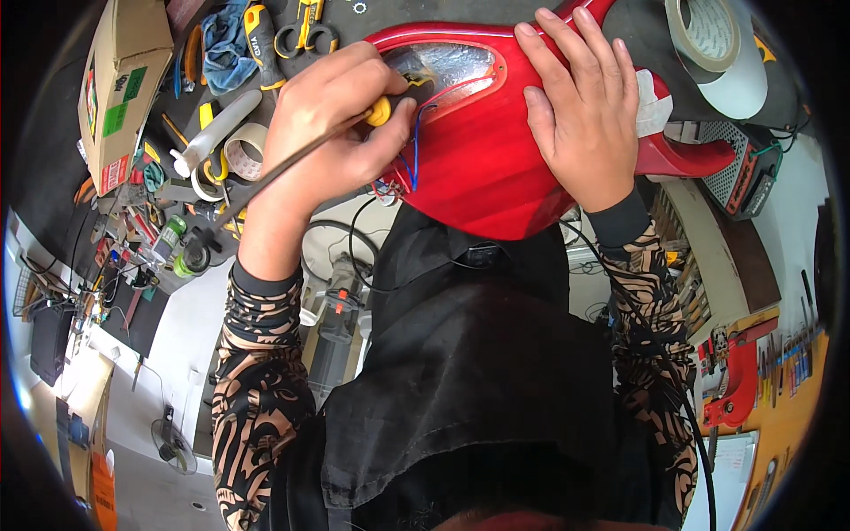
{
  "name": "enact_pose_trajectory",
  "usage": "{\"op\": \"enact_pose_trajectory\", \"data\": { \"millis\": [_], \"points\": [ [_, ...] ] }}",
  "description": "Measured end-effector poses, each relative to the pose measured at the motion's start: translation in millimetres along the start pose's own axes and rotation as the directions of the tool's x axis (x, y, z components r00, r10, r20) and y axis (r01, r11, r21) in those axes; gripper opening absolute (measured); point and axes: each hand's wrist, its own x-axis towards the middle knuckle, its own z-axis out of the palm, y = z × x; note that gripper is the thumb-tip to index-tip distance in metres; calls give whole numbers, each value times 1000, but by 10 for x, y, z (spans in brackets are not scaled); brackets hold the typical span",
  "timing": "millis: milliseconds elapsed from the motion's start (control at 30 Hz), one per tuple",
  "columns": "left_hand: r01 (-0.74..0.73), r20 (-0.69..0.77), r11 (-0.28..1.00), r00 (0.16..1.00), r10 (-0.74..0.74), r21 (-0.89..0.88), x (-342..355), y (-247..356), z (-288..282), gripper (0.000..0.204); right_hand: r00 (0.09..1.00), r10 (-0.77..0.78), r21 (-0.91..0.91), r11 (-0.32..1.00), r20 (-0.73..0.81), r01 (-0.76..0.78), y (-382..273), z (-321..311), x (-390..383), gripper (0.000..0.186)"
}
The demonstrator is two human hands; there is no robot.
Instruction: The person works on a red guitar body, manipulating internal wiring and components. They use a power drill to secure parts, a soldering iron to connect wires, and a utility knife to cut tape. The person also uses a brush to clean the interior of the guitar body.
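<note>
A glossy red guitar body [485,177] lies upside-up in front of me, with a foil-lined cavity [460,66] near its upper edge. My left hand [332,128] is closed on a tool [381,110] with a yellow part and a dark cord or shaft trailing down-left; its tip, partly hidden, is at the cavity's left end. Blue and red wires [416,155] run from the cavity to a small part at the body's lower left. My right hand [580,115] lies open, fingers spread, on the body's right side, beside a patch of pale tape [652,102].
Left: cardboard box [124,88], blue cloth [226,53], tape rolls [243,150], yellow-handled tools [261,44] and clutter. Upper right: a large tape roll [708,49] and a grey electronic unit [735,181]. Lower right: a red clamp-like tool [739,389] and hand tools. A hose and cables run beneath the guitar.
</note>
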Motion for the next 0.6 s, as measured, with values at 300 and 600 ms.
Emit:
{"op": "enact_pose_trajectory", "data": {
  "millis": [300,600],
  "points": [
    [-18,-43,999,999,16,-42,3,-15,43,17,998,16,13,1000,53,-17,-26,-52,15,60],
    [22,-8,1000,1000,-22,8,28,-75,-41,19,993,33,7,999,110,-34,-58,-138,48,62]
  ]
}}
